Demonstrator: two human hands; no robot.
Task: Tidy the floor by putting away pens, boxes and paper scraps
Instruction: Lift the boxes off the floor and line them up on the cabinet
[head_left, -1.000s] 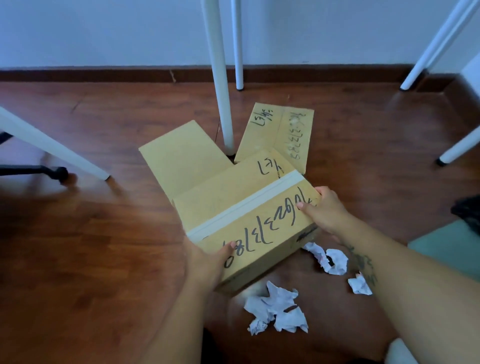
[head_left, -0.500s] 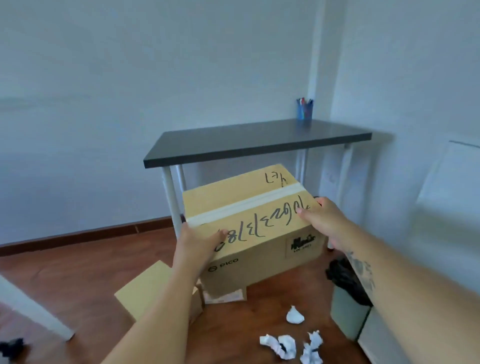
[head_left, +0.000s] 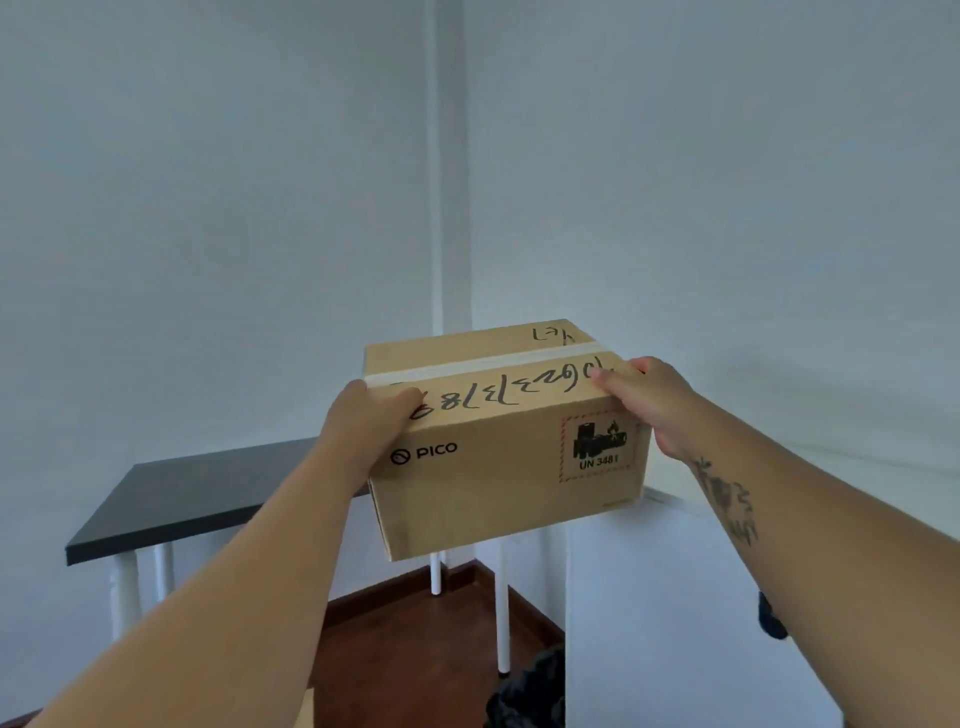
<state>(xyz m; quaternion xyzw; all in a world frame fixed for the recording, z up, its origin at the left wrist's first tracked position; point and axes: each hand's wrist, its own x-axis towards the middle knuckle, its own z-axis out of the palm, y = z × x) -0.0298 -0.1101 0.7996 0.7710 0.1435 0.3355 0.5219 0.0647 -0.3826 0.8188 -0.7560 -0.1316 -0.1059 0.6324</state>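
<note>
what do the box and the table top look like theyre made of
Box: looks like cardboard, matte tan, with printed marks and a pale tape strip over the top seam. Table top: thin dark slab, smooth and matte, probably laminated board, though the look leaves it open.

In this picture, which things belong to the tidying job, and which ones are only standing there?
Job: cardboard box, gripped by left hand and right hand.
Only standing there: black table, white cabinet.
</note>
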